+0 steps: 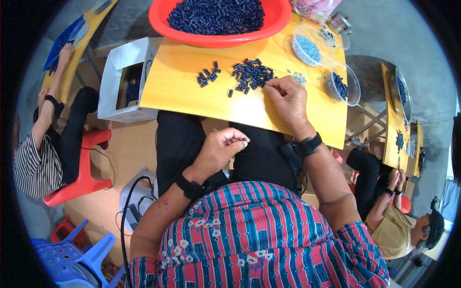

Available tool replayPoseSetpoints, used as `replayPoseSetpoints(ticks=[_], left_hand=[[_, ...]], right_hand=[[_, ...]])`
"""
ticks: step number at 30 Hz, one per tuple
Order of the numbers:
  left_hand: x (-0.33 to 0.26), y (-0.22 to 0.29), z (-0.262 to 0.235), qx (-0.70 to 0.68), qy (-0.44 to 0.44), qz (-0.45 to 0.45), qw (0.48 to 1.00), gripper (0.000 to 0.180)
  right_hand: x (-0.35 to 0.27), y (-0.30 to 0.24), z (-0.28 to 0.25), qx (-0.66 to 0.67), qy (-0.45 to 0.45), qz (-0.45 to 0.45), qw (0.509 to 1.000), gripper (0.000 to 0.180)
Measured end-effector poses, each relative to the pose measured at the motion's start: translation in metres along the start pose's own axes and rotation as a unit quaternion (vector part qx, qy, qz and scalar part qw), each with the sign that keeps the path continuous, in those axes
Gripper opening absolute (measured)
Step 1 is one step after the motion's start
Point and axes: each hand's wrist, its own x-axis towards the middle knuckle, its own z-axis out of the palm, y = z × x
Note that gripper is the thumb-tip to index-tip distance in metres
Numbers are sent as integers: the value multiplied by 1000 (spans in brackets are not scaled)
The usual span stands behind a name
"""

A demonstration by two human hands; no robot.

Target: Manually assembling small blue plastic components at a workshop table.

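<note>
Small dark piece (245, 139) is pinched between left hand (216, 152) thumb and fingers, over the lap just off the table's front edge; right hand (290, 100) is well apart from it, fingertips bunched at the right edge of the dark parts pile (253, 74), can't tell if they grip one. Smooth yellow tabletop (187, 101) shows between pile and front edge, small loose cluster (207, 78) to the left. Beyond: glossy red oval basin (221, 40) behind, round clear plastic tub (353, 89) near right edge, white cardboard box (107, 96) past left edge.
</note>
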Motion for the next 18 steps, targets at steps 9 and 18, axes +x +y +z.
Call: replayPoseSetpoints(ticks=[9, 18], left_hand=[[2, -2, -3, 19, 1, 9, 1000, 13], [6, -5, -7, 27, 1, 1, 1000, 13]], right_hand=[[4, 5, 13, -22, 8, -2, 1000, 10], [7, 2, 7, -43, -43, 5, 998, 9]])
